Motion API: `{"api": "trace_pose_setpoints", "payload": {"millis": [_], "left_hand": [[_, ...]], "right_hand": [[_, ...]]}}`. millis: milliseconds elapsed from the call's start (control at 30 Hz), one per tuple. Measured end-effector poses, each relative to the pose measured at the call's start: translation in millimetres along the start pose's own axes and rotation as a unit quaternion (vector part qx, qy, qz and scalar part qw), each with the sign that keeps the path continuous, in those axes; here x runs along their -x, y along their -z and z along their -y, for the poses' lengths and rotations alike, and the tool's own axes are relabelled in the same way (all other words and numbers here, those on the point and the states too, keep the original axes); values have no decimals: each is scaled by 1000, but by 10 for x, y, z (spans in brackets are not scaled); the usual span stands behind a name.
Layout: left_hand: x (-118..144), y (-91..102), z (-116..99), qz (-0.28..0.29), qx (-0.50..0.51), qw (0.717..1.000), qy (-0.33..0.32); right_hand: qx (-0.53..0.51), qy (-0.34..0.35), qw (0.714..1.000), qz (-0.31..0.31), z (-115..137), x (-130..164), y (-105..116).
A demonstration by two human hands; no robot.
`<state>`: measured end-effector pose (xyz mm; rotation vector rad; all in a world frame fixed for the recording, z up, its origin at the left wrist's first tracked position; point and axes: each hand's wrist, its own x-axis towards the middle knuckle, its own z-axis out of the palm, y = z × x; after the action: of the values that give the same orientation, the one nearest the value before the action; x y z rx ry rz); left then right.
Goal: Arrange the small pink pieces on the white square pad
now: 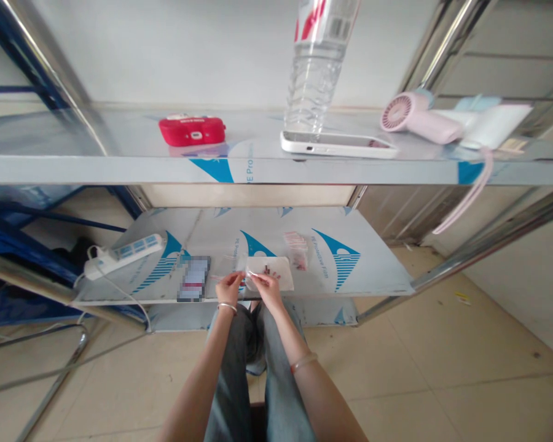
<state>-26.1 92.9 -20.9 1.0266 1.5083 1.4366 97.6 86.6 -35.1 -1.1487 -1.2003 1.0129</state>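
Note:
My left hand (pixel 230 286) is closed in a pinch above the front edge of the lower shelf. Close beside it, my right hand (pixel 266 288) pinches too, its fingertips pointing toward the left ones. Something small lies between the two sets of fingertips, too tiny to name. Under and behind my right hand is a white sheet (pixel 283 270), with small dark reddish pieces (pixel 268 270) on it. Transparent plastic bags (pixel 297 248) with pinkish-red contents lie right of the sheet. Left of my left hand rests a phone (pixel 194 279) with a blurred screen.
A white power strip (pixel 126 255) with cables sits on the lower shelf (pixel 378 264) at left. The upper shelf (pixel 133 169) overhangs it, bearing a red case (pixel 192 131), a water bottle (pixel 316 86), a white-cased phone (pixel 338 146) and a pink handheld fan (pixel 419 120) with a dangling strap.

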Motion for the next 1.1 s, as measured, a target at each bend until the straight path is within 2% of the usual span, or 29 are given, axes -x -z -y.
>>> {"api": "trace_pose_setpoints", "payload": {"millis": [100,200,300,433,600,800,900,1100], "left_hand": [[-61,75,31,-47,-37,998,-8],[-108,126,54,-100,-115,987,-47],[-144,147,57,-143,-158,975,-56],[-195,151,77,-178,-170,969,-35],[-239,152,144,-179,-228,957,-16],[-249,143,181,-164,-350,922,39],[-258,135,194,-144,-372,916,41],[-251,97,183,-138,-394,906,62]], "right_hand": [[73,51,996,4,1,-44,-138],[216,94,972,-4,37,-84,-265],[346,94,934,-11,102,-110,-388],[433,69,899,16,142,-120,-524],[495,52,866,55,87,-89,-629],[522,30,845,116,95,-44,-653],[520,38,842,139,102,-32,-646],[509,52,852,111,80,-41,-648]]}}
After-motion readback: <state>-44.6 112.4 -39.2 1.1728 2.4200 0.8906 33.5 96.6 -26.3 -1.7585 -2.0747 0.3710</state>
